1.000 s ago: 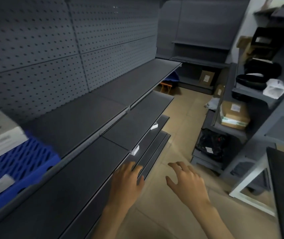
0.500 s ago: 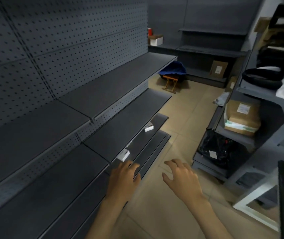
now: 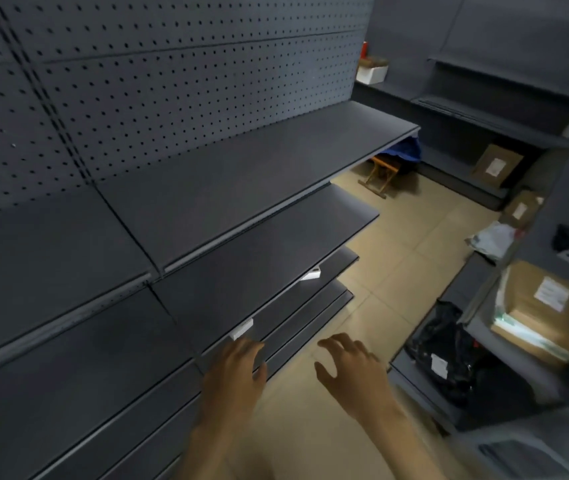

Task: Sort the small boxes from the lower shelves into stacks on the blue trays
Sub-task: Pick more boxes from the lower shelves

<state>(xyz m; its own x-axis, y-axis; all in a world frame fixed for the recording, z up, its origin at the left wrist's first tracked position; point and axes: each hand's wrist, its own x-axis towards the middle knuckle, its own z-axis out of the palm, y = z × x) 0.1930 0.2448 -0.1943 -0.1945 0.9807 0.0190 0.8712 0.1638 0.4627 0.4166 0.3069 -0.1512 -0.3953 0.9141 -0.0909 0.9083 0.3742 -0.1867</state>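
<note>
White card, by the look of it: two small boxes, both on the lower shelf (image 3: 338, 263) at centre frame.

- Near box (image 3: 241, 329): lower centre, half hidden under the shelf above, one long edge showing at the shelf front.
- Far box (image 3: 311, 274): centre, further along the same shelf, well apart from the first, also partly covered from above.
- Left hand (image 3: 233, 379): lower centre, empty, fingers loosely spread, tips just below the near box. Whether it touches the shelf edge cannot be told.
- Right hand (image 3: 352, 372): lower centre-right, over the floor (image 3: 397, 244), empty, fingers relaxed and slightly bent.
- Blue trays: none in view.

Handling, as judged: boxes likely light and stiff, with smooth faces that may slip. They are thin enough to crush at the corners if squeezed hard. Best hold is thumb on one long side and fingers on the other, sliding the box forward clear of the overhang before lifting. Little headroom under the upper shelf, so knuckles may catch.

Other stock: pegboard (image 3: 172, 98) at upper left, carton (image 3: 546, 306) and black bag (image 3: 445, 351) on the right-hand rack, folding stool (image 3: 378, 174) at upper centre.
</note>
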